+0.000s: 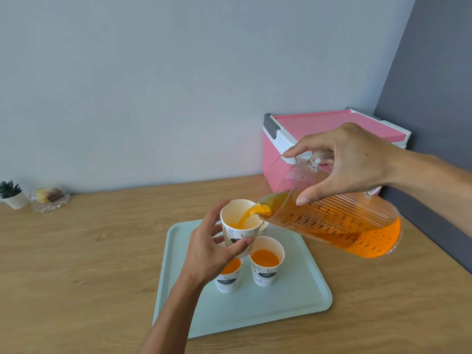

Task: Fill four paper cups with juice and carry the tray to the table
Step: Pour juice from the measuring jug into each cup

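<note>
At the far left of the wooden counter (102,251) we see a small potted plant (11,194), and just beside it on the right a cut-glass dish (49,199) holding a few things we cannot make out.

Moving right, the left hand (212,251) reaches in from the near edge. Its thumb and curled fingers wrap the side of a printed paper cup (240,226), held up over the tray. A stream of orange juice (249,215) falls into this cup, and a little juice shows at its bottom.

The pale green tray (293,297) lies flat on the counter. On it we find two more cups standing upright, each with juice inside: the near-left cup (228,277), partly covered by the left hand, and the near-right cup (265,261) just beside it. Behind the held cup we catch only the rim of a fourth cup (264,227); we cannot tell what is in it.

Further right, a clear ribbed measuring jug (332,226) is tipped leftward, with its spout over the held cup's rim and juice pooled along its lower side. The right hand (352,164) grips it from above, fingers curled through the handle and thumb pressed on the jug's wall.

Behind the jug, in the far right corner, sits a pink cooler box (306,129) with its lid closed.
</note>
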